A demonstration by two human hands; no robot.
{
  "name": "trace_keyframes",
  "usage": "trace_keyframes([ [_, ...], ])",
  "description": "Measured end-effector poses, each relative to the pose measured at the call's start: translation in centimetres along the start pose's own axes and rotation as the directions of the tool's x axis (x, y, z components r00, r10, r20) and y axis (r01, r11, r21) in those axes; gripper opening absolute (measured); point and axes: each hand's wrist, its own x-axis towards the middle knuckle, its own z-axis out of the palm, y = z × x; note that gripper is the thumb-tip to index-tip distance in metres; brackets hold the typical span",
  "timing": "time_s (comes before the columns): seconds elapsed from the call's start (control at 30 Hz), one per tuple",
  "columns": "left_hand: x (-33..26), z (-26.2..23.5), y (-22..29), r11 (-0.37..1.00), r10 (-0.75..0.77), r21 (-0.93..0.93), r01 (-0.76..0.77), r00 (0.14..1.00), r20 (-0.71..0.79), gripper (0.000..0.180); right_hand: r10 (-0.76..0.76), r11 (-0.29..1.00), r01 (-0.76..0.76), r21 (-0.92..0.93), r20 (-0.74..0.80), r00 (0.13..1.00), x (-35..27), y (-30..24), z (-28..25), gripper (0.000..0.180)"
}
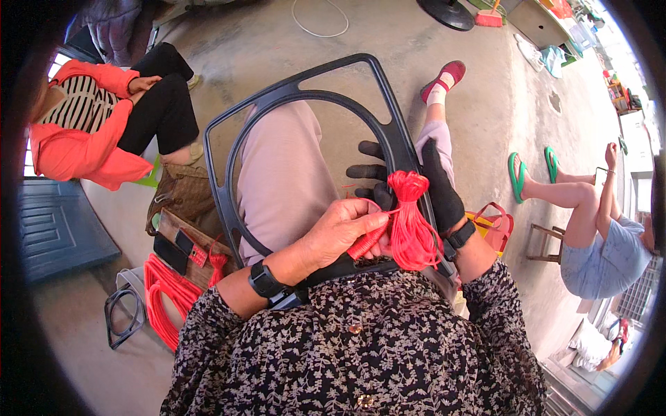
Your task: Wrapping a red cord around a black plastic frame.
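Observation:
A black plastic frame (386,123) with a large rounded opening lies across my lap, against my floral top. My right hand (444,184), in a black glove, grips its right side bar, thumb outside and fingers reaching into the opening. Over that bar hangs a knotted bundle of red cord (414,232). My bare left hand (340,232) is closed, thumb and forefinger pinching a strand at the bundle's left side. Beneath the left fingers, tight red cord windings (368,243) show near the frame's lower right; the bar under them is mostly hidden.
On my left are looped red cords (165,298), a wooden box (184,232) with dark handheld devices on it, and a smaller black frame (125,317). A person in a coral jacket (87,149) sits beyond. Another person in green sandals (517,177) sits at right, near a colourful bag (496,229).

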Motion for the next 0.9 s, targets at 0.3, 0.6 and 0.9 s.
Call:
trace_keyframes([
  [0.3,-1.4,0.3,-0.3,0.994,0.091,0.069,-0.083,0.988,-0.124,0.022,-0.383,0.295,-0.242,-0.924,-0.346,0.857,-2.8,4.1,-1.0,0.026],
  [0.6,-1.6,-1.5,-0.7,0.97,0.191,-0.135,-0.203,0.977,-0.099,0.026,-0.246,0.747,0.072,-0.661,-0.174,0.954,-6.8,4.0,-2.4,0.026],
  [0.9,-2.0,-2.0,-0.8,0.96,0.179,-0.198,-0.199,0.977,-0.111,0.025,-0.578,0.783,0.592,0.191,-0.129,0.806,-16.9,-2.3,-20.8,0.034],
])
